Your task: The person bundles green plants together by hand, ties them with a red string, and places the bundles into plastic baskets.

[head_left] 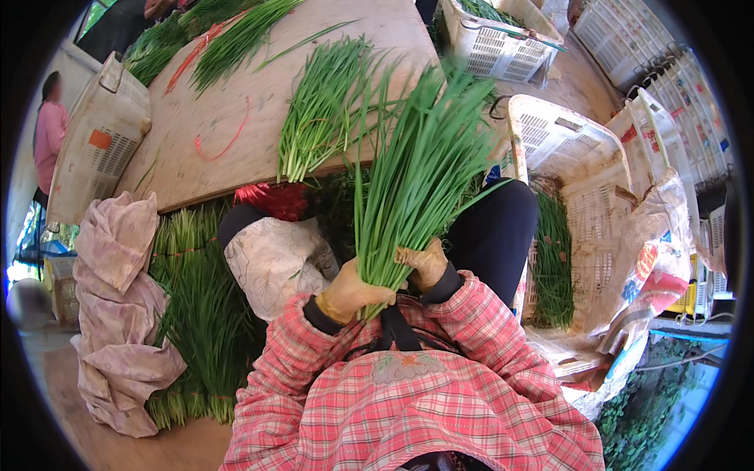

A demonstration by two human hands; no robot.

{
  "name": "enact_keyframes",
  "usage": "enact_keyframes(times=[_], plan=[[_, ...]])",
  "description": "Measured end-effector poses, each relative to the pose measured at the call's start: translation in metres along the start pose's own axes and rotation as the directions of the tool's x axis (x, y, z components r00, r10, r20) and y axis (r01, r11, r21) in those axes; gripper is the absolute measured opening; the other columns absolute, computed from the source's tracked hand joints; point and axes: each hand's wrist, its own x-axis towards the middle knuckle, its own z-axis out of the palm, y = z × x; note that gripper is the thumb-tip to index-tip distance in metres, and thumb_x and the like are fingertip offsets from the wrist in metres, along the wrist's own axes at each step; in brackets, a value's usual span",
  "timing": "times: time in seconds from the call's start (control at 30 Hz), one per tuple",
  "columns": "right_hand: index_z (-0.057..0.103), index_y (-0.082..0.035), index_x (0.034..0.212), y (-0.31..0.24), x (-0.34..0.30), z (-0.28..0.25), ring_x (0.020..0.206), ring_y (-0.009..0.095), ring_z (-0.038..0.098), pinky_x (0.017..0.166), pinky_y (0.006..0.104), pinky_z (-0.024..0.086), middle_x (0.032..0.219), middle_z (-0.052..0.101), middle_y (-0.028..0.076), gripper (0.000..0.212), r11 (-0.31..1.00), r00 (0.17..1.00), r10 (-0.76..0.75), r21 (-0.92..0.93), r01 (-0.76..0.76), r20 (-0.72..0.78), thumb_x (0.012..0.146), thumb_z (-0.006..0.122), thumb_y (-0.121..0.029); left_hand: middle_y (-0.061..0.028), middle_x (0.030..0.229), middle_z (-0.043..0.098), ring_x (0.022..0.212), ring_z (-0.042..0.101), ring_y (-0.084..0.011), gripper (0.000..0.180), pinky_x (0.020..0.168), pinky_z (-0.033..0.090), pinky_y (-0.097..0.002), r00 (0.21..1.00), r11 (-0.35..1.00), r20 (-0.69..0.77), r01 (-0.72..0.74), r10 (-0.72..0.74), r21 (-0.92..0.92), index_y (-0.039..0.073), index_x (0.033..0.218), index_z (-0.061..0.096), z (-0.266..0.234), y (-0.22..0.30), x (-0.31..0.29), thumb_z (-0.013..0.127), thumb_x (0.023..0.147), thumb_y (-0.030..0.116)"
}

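A thick bunch of long green garlic chives stands up in front of my chest, pale stem ends down and leaves fanning out over the table edge. My left hand, in a yellowish glove, wraps round the bunch low near the stem ends. Against its right side, slightly higher, my gloved right hand is closed with fingers curled on the stems. Just beyond, a loose pile of chives lies on the wooden table, stems toward me. The leaves hide part of that pile.
Tied chive bundles are stacked at my left beside a crumpled cloth. On my right a white crate holds more chives. Red ties and further chives lie on the table. Another crate leans at its left edge.
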Motion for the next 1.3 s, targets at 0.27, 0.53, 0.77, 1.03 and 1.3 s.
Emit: enact_keyframes(times=[0.27,0.53,0.77,1.03,1.3], plan=[[0.065,-0.001,0.097,-0.012,-0.009,0.035,0.075,0.015,0.064,0.066,0.028,0.052,0.088,0.068,0.006,0.025,0.995,0.999,0.011,-0.103,-0.015,-0.038,0.074,0.075,-0.004,-0.0184,0.103,0.063,0.084,0.064,-0.0253,0.063,0.067,0.052,-0.0312,0.974,0.968,0.218,0.118,-0.069,-0.221,0.0,0.126,0.044,-0.007,-0.007,-0.011,0.075,0.07,0.006],[0.06,-0.001,0.086,-0.004,0.008,0.017,0.071,0.02,0.059,0.067,0.0351,0.048,0.079,0.062,0.008,0.018,0.978,0.994,-0.107,-0.184,0.102,-0.018,0.071,0.069,-0.001,-0.0164,0.097,0.065,0.068,0.061,-0.0186,0.06,0.056,0.049,-0.0295,0.974,0.976,-0.123,-0.2,0.188,-0.086,-0.003,0.121,0.048,0.005,0.013,-0.036,0.072,0.065,-0.001],[0.059,0.008,0.104,-0.043,-0.005,0.034,0.086,0.013,0.062,0.078,0.0244,0.05,0.097,0.066,0.009,0.026,0.767,0.958,0.28,-0.613,-0.189,0.054,0.084,0.066,-0.007,-0.019,0.102,0.064,0.062,0.058,-0.0177,0.055,0.052,0.047,-0.0292,0.966,0.966,-0.173,-0.217,0.193,-0.137,-0.004,0.117,0.05,-0.013,0.013,-0.059,0.071,0.066,-0.004],[0.041,0.003,0.127,-0.041,-0.001,0.063,0.093,0.019,0.06,0.083,0.0296,0.051,0.107,0.06,0.011,0.061,0.897,0.934,0.356,-0.273,-0.347,-0.02,0.077,0.074,-0.011,-0.0178,0.108,0.062,0.082,0.063,-0.0222,0.068,0.059,0.051,-0.0282,0.954,0.955,-0.171,-0.27,0.248,-0.125,-0.003,0.125,0.045,-0.017,0.014,-0.066,0.074,0.064,-0.003],[0.063,0.006,0.091,-0.047,0.048,0.02,0.078,0.023,0.066,0.073,0.0351,0.054,0.084,0.067,0.013,0.021,0.904,0.951,-0.248,-0.397,0.157,-0.187,0.07,0.062,0.005,-0.0167,0.117,0.058,0.105,0.059,-0.027,0.07,0.092,0.046,-0.0386,0.947,0.959,-0.177,-0.279,0.267,-0.047,-0.005,0.126,0.045,-0.035,-0.007,-0.104,0.075,0.063,-0.005]])
